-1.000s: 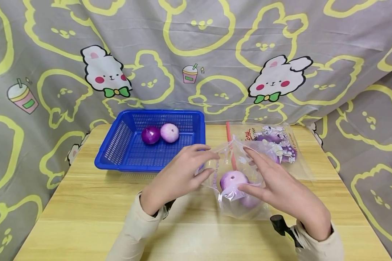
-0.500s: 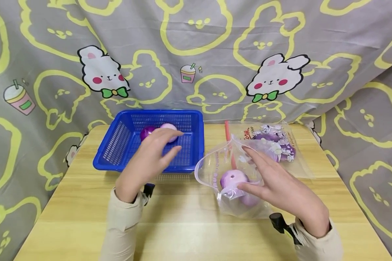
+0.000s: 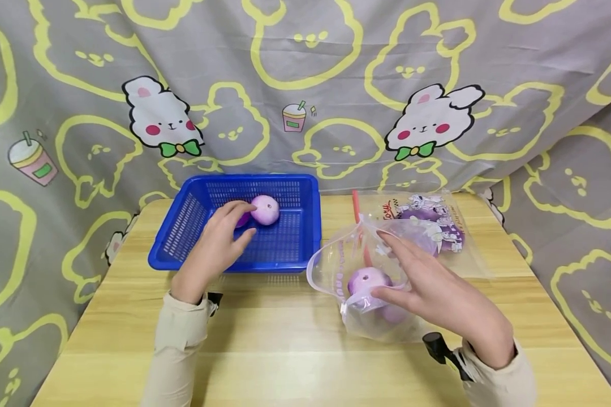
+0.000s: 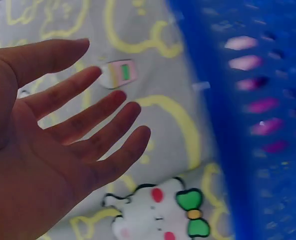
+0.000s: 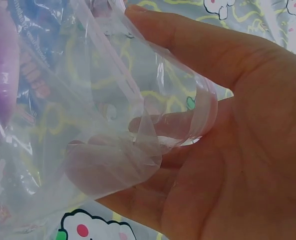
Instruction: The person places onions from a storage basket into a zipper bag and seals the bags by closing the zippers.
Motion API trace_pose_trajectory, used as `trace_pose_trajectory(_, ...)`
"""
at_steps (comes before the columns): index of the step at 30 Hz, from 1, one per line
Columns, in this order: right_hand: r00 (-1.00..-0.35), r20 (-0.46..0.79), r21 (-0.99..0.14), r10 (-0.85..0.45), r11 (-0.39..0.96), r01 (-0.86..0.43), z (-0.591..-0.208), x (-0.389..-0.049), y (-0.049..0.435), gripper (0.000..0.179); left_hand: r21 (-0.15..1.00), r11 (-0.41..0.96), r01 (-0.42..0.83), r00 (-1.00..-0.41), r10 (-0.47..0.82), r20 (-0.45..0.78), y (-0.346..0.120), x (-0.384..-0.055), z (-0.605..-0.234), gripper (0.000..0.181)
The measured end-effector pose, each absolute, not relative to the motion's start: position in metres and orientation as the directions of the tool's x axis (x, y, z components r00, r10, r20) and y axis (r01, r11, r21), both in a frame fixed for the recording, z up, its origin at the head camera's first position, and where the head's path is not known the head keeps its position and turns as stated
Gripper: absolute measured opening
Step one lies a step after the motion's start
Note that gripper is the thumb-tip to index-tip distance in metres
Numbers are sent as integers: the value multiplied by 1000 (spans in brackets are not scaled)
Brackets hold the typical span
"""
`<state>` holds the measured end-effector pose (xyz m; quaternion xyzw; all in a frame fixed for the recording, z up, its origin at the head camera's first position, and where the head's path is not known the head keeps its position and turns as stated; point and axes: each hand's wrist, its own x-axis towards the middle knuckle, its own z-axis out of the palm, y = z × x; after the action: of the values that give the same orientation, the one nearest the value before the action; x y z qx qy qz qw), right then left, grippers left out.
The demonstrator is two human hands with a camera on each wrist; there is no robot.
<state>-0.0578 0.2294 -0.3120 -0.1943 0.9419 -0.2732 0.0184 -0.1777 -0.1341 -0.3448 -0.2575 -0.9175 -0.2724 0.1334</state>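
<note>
My left hand reaches into the blue basket, fingers spread over a dark purple onion that it partly hides. Beside that onion lies a paler onion. In the left wrist view, the palm and loosely bent fingers hold nothing. My right hand holds the mouth of a clear zip bag wide, thumb at the front rim and fingers at the back one. Through the plastic I see a pale purple onion and part of another below it. The right wrist view shows film across the fingers.
Behind the right hand, a second clear bag with a red zip strip and printed figures lies flat with purple onions inside. A wooden table carries everything. A grey patterned curtain hangs along the back and sides.
My left hand has left the bag's rim and moved left into the basket, coming over the dark purple onion. The right hand stays at the bag, whose mouth remains wide.
</note>
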Motion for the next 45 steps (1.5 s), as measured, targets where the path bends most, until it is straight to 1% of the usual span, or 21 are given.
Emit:
trace_pose_trajectory(6, -926, 76, -523, -370, 775, -353, -311, -58, 232, 89, 408, 739, 536, -839, 410, 359, -137, -192, -358, 41)
trace_pose_trajectory(12, -919, 82, -517, -386, 772, -371, -309, -59, 234, 88, 410, 776, 479, -874, 380, 303, -143, -202, -364, 46)
trace_pose_trajectory(18, -913, 93, -514, -397, 766, -385, -308, -60, 232, 88, 385, 808, 446, -893, 374, 249, -151, -214, -370, 51)
trace_pose_trajectory(21, -913, 93, -514, -397, 766, -386, -308, -60, 231, 88, 359, 836, 416, -909, 379, 172, -155, -219, -371, 57)
trace_pose_trajectory(26, -912, 97, -513, -399, 765, -390, -308, -59, 231, 88, 284, 893, 350, -930, 368, -11, -158, -227, -370, 64)
trace_pose_trajectory(29, -912, 95, -516, -400, 764, -389, -309, -59, 231, 88, 235, 916, 325, -929, 355, -99, -157, -229, -367, 64)
trace_pose_trajectory(32, -913, 87, -519, -399, 764, -383, -309, -58, 232, 88, 211, 927, 310, -925, 346, -159, -154, -232, -363, 64)
trace_pose_trajectory(37, -915, 76, -515, -397, 770, -377, -310, -58, 233, 89, 191, 931, 312, -919, 347, -186, -148, -238, -361, 64)
trace_pose_trajectory(41, -916, 67, -519, -396, 770, -371, -311, -58, 233, 88, 144, 930, 337, -914, 360, -186, -147, -241, -364, 62)
trace_pose_trajectory(45, -916, 61, -523, -396, 769, -367, -312, -57, 232, 88, 103, 924, 367, -904, 381, -196, -145, -238, -363, 57)
